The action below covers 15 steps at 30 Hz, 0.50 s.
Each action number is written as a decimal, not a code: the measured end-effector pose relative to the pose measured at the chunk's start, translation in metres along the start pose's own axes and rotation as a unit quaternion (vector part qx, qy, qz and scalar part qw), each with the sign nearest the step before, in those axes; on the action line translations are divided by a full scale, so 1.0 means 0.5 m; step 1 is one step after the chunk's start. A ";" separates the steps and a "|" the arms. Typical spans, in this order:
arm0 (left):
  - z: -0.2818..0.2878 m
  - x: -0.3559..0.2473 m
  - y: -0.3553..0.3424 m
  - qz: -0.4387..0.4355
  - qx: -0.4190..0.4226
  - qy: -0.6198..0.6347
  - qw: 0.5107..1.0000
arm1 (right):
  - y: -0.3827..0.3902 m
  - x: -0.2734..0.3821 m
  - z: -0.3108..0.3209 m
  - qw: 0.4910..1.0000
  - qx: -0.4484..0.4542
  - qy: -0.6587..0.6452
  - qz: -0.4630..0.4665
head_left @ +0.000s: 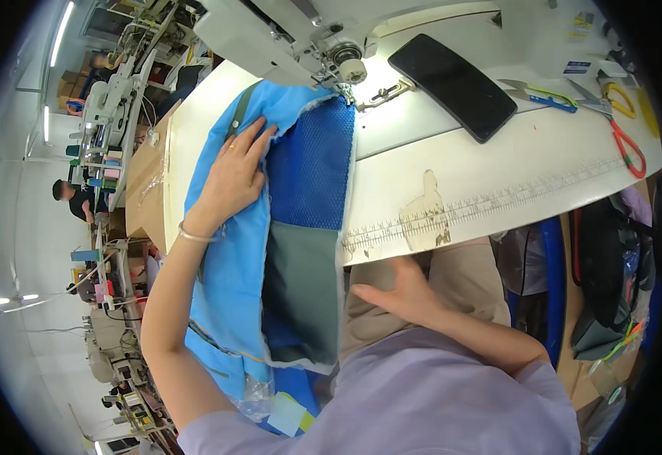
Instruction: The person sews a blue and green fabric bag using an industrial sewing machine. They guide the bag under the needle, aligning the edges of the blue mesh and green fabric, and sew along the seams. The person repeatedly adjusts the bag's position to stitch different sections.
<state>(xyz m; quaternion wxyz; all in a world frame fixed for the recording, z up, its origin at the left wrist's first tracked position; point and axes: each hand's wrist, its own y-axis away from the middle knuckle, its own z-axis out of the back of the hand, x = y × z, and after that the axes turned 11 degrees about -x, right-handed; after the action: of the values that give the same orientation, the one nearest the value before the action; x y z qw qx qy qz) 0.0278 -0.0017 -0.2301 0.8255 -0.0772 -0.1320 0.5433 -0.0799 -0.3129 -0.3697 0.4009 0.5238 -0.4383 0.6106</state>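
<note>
My left hand [236, 171] lies on light blue fabric [221, 277] with its fingers spread, beside a dark blue mesh panel [308, 167] and a grey-green panel [304, 292], both edged in pale trim. The top of the piece sits under the presser foot [344, 97] of a white sewing machine [285, 34]. My right hand [395, 288] is below the table's front edge, over my beige-clad lap, thumb stretched out and some fingertips hidden by the edge.
On the sewing table [384, 182] are a black phone [452, 87], blue-handled snips [551, 101] and red-handled scissors [627, 148]. Bags and cloth [611, 280] are piled at the right. Another person [81, 201] is among machines at the left.
</note>
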 end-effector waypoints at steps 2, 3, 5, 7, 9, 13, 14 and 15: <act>0.029 -0.060 -0.034 0.036 -0.035 -0.007 0.999 | -0.032 0.008 -0.018 0.972 0.145 -0.115 -0.145; 0.041 -0.104 -0.055 0.002 -0.082 0.017 0.996 | -0.045 0.008 -0.025 0.938 0.212 -0.172 -0.215; 0.064 -0.179 -0.078 -0.109 -0.146 0.066 0.981 | -0.028 -0.003 -0.060 0.944 0.223 -0.149 -0.192; 0.060 -0.267 -0.080 -0.029 -0.074 0.100 0.992 | -0.037 0.038 -0.039 0.914 0.302 -0.117 -0.246; 0.031 -0.268 -0.083 0.025 -0.010 0.068 0.997 | -0.005 0.053 -0.043 0.946 0.220 -0.180 -0.155; 0.028 -0.260 -0.087 0.057 -0.008 0.065 0.996 | 0.000 0.114 -0.008 0.951 0.182 -0.221 -0.114; 0.028 -0.259 -0.089 0.068 -0.005 0.081 0.994 | 0.005 0.119 -0.007 0.956 0.172 -0.218 -0.095; 0.028 -0.256 -0.092 0.078 -0.004 0.096 0.992 | 0.006 0.124 -0.003 0.961 0.162 -0.213 -0.074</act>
<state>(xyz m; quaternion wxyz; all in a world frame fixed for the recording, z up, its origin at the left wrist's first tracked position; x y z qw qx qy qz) 0.0160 -0.1378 -0.2214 0.7891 -0.1425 -0.0477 0.5956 -0.0912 -0.3103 -0.3085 0.2518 0.7305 -0.3693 0.5163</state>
